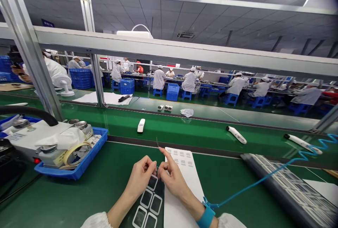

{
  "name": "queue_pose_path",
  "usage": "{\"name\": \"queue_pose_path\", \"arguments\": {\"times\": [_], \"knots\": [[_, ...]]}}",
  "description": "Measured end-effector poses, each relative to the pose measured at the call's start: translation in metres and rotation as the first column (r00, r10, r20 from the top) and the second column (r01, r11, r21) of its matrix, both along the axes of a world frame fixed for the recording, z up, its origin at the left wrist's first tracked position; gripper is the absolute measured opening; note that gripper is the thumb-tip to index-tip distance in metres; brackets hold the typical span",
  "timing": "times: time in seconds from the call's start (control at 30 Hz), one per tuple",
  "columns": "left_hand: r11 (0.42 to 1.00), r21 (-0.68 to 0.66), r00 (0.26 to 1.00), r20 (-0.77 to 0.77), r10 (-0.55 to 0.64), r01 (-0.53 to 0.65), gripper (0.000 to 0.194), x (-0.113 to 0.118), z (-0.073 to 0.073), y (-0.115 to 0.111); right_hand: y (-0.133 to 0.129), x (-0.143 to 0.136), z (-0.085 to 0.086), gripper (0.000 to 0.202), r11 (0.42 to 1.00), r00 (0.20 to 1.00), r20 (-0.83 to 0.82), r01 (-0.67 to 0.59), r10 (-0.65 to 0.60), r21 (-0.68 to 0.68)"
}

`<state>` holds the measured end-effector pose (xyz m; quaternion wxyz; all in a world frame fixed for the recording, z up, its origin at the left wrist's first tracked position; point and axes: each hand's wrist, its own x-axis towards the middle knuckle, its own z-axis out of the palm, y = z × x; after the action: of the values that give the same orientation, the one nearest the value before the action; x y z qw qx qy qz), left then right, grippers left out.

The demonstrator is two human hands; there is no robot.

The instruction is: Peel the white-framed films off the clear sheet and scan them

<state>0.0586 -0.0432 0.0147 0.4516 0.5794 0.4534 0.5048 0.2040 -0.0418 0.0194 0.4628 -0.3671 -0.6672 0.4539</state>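
Note:
My left hand (142, 173) is pinched closed above the top of a dark sheet with pale square frames (155, 204). My right hand (173, 177) is just beside it, thumb curled in and index finger stretched up. A thin dark strip (157, 142) rises at that fingertip; whether the hand grips it is unclear. What the left fingertips hold is too small to name. Under the right hand lies a white paper sheet (196, 178) with small printed marks. A blue wrist strap (206, 217) circles my right wrist.
A blue tray (76, 173) with bottles and tape sits left. A rack of framed parts (290, 185) stands right, under a coiled blue cord (253, 188). White devices (141, 126) lie on the green belt (185, 129) beyond. People in white work in the background.

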Motion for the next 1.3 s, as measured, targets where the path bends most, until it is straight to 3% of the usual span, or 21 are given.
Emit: {"name": "queue_pose_path", "arguments": {"times": [0.2,0.33,0.43,0.57,0.83,0.97,1.07,1.17,1.23,1.3], "knots": [[0.995,-0.047,0.992,0.087,0.086,-0.083,0.037,-0.001,-0.003,0.004,0.006,0.004,-0.005,0.071,0.996,0.998,-0.035,-0.059,0.056,-0.072],[0.973,-0.046,0.956,0.182,0.231,-0.226,0.039,-0.018,-0.007,0.018,0.013,0.014,-0.007,0.073,0.997,0.998,-0.046,-0.046,0.043,-0.054],[0.952,-0.062,0.929,0.205,0.307,-0.301,0.042,-0.028,-0.013,0.031,0.021,0.024,-0.003,0.061,0.996,0.992,-0.093,0.089,-0.089,-0.008],[0.945,-0.081,0.931,0.163,0.325,-0.316,0.044,-0.026,-0.023,0.048,0.034,0.042,0.007,0.033,0.957,0.947,-0.140,0.290,-0.289,-0.008],[0.928,-0.096,0.920,0.129,0.371,-0.361,0.047,-0.021,-0.034,0.080,0.062,0.117,-0.001,0.041,0.817,0.821,0.059,0.554,-0.568,0.161],[0.939,-0.107,0.936,0.105,0.337,-0.326,0.050,-0.026,-0.042,0.093,0.091,0.174,-0.004,0.038,0.686,0.667,0.167,0.687,-0.726,0.239],[0.955,-0.115,0.955,0.085,0.283,-0.272,0.050,-0.028,-0.046,0.099,0.121,0.220,0.000,0.038,0.539,0.470,0.273,0.787,-0.839,0.301],[0.950,-0.128,0.949,0.106,0.297,-0.283,0.050,-0.027,-0.042,0.099,0.147,0.258,0.003,0.058,0.399,0.245,0.409,0.847,-0.879,0.352],[0.943,-0.134,0.937,0.137,0.321,-0.304,0.052,-0.024,-0.037,0.097,0.159,0.276,0.003,0.067,0.356,0.143,0.496,0.860,-0.857,0.366],[0.938,-0.140,0.928,0.161,0.337,-0.316,0.052,-0.021,-0.032,0.094,0.166,0.288,0.000,0.069,0.363,0.108,0.572,0.862,-0.813,0.353]]}}
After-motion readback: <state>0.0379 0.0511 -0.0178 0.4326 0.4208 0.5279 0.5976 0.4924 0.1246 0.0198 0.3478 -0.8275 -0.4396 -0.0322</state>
